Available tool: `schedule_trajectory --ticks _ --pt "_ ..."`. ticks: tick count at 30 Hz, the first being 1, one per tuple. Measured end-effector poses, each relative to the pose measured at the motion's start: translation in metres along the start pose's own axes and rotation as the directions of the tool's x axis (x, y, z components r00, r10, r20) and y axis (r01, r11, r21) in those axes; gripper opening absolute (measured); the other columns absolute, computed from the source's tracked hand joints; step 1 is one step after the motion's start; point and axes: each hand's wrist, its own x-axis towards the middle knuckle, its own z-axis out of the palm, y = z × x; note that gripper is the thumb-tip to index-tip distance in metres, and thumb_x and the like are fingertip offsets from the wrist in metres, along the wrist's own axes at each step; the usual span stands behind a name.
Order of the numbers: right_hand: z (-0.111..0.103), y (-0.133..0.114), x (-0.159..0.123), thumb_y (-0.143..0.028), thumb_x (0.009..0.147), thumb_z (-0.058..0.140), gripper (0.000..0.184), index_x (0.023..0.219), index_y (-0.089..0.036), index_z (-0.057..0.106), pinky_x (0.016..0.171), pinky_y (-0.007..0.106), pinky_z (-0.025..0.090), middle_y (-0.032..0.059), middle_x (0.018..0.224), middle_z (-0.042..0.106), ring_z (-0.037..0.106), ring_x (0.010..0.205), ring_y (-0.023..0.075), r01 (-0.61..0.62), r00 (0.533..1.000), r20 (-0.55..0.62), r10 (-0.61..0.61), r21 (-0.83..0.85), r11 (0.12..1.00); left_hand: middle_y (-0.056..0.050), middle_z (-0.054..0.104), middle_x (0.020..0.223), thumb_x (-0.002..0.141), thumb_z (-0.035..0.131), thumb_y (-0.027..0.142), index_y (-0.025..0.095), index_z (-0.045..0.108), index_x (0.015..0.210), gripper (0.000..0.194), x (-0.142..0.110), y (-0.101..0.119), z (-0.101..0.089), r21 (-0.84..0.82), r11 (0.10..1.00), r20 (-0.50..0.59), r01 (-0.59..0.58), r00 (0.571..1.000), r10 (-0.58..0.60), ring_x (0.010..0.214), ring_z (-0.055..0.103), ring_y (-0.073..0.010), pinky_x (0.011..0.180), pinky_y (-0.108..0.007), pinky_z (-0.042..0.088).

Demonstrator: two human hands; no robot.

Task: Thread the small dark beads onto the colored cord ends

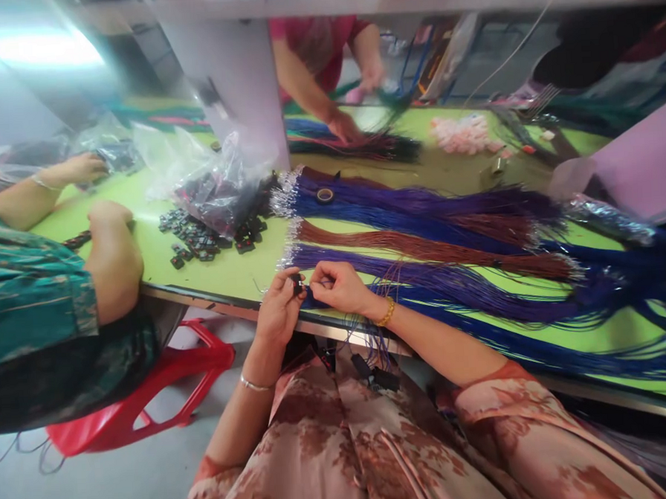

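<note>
My left hand (279, 306) pinches a small black connector (296, 283) at the near edge of the green table (223, 274). My right hand (340, 286) is closed in a pinch right beside it, on the end of a blue wire from the bundle (480, 290) lying to the right. The two hands touch at the connector. Finished wires with black connectors (376, 372) hang down into my lap. A heap of loose black connectors (209, 237) lies on the table to the left, spilling from a clear plastic bag (212, 185).
Long bundles of purple, blue and red-brown wires (421, 226) cover the table's right half. A person in a green top (28, 295) sits at my left on a red stool (151, 397). Across the table another person's hands (346, 126) sort wires. A white post (234, 76) stands mid-table.
</note>
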Motion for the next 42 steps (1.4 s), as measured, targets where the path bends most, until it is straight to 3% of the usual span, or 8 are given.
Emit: schedule_trajectory --ticks 11,15,19,27,32,35,38,42 --pt "0.005 -0.003 -0.003 -0.021 0.069 0.057 0.007 0.065 -0.016 0.058 0.051 0.02 0.028 -0.0053 0.054 0.048 0.036 0.05 0.0063 -0.004 1.0 -0.006 0.003 -0.065 0.998 -0.002 0.065 0.086 0.069 0.079 0.029 0.019 0.069 0.098 0.032 -0.007 -0.004 0.0 0.106 0.993 -0.043 -0.055 0.997 0.06 0.07 0.056 -0.008 0.067 -0.02 0.046" --pt "0.008 -0.002 -0.004 -0.022 0.071 0.058 0.01 0.064 -0.016 0.057 0.051 0.02 0.028 -0.005 0.055 0.049 0.037 0.051 0.0065 0.01 1.0 0.011 -0.009 -0.072 0.997 0.001 0.063 0.076 0.071 0.077 0.03 0.018 0.067 0.099 0.033 -0.009 -0.012 0.0 0.203 0.97 -0.061 -0.131 0.987 0.146 0.065 0.055 -0.0075 0.064 -0.019 0.044" --pt "0.007 0.001 -0.003 -0.022 0.077 0.055 0.013 0.066 -0.015 0.059 0.053 0.02 0.03 -0.0032 0.059 0.053 0.041 0.053 0.0074 0.07 0.996 0.056 -0.066 -0.084 0.994 0.003 0.06 0.068 0.068 0.08 0.031 0.017 0.066 0.094 0.033 -0.008 -0.017 0.0 0.209 0.969 -0.138 -0.132 0.977 0.162 0.059 0.052 -0.0055 0.059 -0.017 0.042" --pt "0.015 0.001 -0.011 -0.02 0.08 0.053 0.014 0.067 -0.016 0.055 0.055 0.024 0.027 0.0004 0.061 0.056 0.041 0.055 0.0103 0.173 0.984 0.108 -0.145 -0.334 0.927 0.0 0.065 0.074 0.068 0.078 0.032 0.016 0.065 0.093 0.033 -0.014 -0.023 0.0 0.298 0.943 -0.196 -0.15 0.957 0.214 0.065 0.058 -0.0082 0.063 -0.019 0.046" --pt "-0.012 0.005 0.013 -0.019 0.087 0.048 0.017 0.08 -0.016 0.063 0.063 0.023 0.034 0.0023 0.077 0.066 0.054 0.067 0.0118 0.14 0.974 0.216 -0.063 -0.36 0.923 0.0 0.065 0.077 0.067 0.078 0.033 0.016 0.065 0.094 0.034 -0.01 -0.016 -0.003 0.31 0.945 -0.144 -0.107 0.977 0.158 0.066 0.059 -0.0085 0.061 -0.019 0.047" --pt "-0.033 0.016 0.032 -0.023 0.088 0.051 0.016 0.09 -0.017 0.066 0.071 0.026 0.037 0.0076 0.094 0.067 0.058 0.086 0.0178 0.04 0.993 0.115 0.037 -0.599 0.8 -0.002 0.067 0.081 0.067 0.079 0.034 0.016 0.066 0.094 0.035 -0.003 -0.013 -0.002 0.292 0.95 -0.109 -0.109 0.983 0.146 0.071 0.061 -0.01 0.062 -0.02 0.049" --pt "-0.04 0.028 0.041 -0.025 0.087 0.053 0.016 0.094 -0.019 0.066 0.07 0.028 0.036 0.0085 0.1 0.066 0.058 0.089 0.0211 -0.012 0.982 0.116 0.151 -0.754 0.657 -0.002 0.067 0.08 0.066 0.08 0.033 0.016 0.065 0.094 0.036 0.004 -0.015 -0.002 0.264 0.961 -0.1 -0.082 0.989 0.112 0.072 0.062 -0.0107 0.063 -0.021 0.049" --pt "-0.04 0.034 0.042 -0.024 0.091 0.045 0.02 0.095 -0.021 0.065 0.069 0.028 0.035 0.0066 0.101 0.066 0.058 0.089 0.0198 0.019 0.966 0.174 0.193 -0.789 0.614 -0.002 0.067 0.079 0.064 0.081 0.033 0.015 0.065 0.094 0.038 0.011 -0.019 -0.007 0.237 0.969 -0.087 -0.065 0.992 0.088 0.071 0.062 -0.0103 0.065 -0.022 0.049"
